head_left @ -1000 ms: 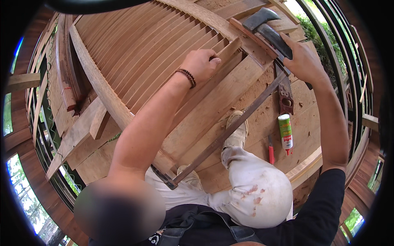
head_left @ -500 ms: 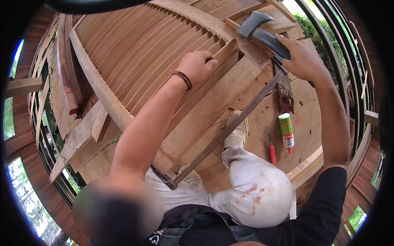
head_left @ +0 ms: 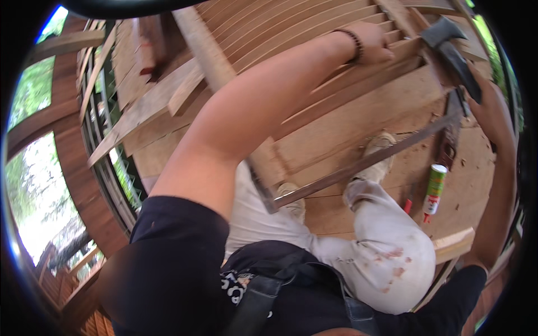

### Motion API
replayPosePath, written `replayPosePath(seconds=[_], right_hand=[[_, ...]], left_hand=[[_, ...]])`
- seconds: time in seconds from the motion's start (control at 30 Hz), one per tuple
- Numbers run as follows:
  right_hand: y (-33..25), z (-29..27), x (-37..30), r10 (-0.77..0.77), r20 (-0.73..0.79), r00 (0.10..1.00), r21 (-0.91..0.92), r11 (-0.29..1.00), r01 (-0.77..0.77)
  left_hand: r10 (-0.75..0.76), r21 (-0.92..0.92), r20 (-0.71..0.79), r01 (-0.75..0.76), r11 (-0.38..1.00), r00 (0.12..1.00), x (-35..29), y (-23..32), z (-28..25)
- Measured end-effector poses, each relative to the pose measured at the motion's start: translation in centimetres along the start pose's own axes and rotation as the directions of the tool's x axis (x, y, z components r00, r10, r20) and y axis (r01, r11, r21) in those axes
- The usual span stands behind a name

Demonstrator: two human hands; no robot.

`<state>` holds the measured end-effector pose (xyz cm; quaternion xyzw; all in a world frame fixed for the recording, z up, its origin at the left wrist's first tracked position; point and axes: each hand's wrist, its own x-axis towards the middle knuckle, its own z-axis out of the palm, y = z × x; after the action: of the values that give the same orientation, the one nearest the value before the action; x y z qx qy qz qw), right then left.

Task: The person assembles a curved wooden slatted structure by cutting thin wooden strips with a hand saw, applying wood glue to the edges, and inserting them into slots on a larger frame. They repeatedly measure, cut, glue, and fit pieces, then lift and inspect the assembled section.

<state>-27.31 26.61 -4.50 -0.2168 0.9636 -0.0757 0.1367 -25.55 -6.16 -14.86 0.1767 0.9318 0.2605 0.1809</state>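
Observation:
My left hand (head_left: 371,42), with a beaded bracelet at the wrist, is closed over the upper edge of a wooden slat (head_left: 404,51) near its far right end. Its fingertips are partly hidden. At the right, my right hand (head_left: 493,103) grips the dark handle of a hatchet (head_left: 445,35). The hatchet's grey metal head is over the corner of the slatted wooden frame (head_left: 204,42), close to the slat's end. A long bar clamp (head_left: 364,162) slants along the frame's near side, above my feet.
On the wooden floor at right lie a handsaw (head_left: 447,147), a green, white and red bottle (head_left: 434,190) and a red-handled tool (head_left: 408,205). A timber piece (head_left: 454,245) is beside my knee. Loose boards (head_left: 140,106) and a railing stand at left.
The whole view has swung, so the frame, clamp and floor tools appear farther right. Both hands keep their holds, the left at the slat and the right on the hatchet.

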Motion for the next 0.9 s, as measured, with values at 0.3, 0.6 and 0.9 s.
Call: replayPosePath(seconds=[0.3,0.6,0.9], right_hand=[[2.9,0.8,0.7,0.005,-0.047,0.999,-0.101,0.995,-0.009],[3.9,0.9,-0.1,-0.083,-0.228,0.970,-0.165,0.985,0.045],[-4.8,-3.1,-0.7,0.200,-0.153,0.968,-0.124,0.968,-0.220]], left_hand=[[0.000,-0.036,0.071,0.003,0.999,0.997,1.0,-0.8,0.3],[0.020,-0.068,0.045,-0.017,0.998,0.999,1.0,0.4,0.6],[-0.030,-0.188,-0.004,0.028,0.982,1.000,-1.8,0.6,0.1]])
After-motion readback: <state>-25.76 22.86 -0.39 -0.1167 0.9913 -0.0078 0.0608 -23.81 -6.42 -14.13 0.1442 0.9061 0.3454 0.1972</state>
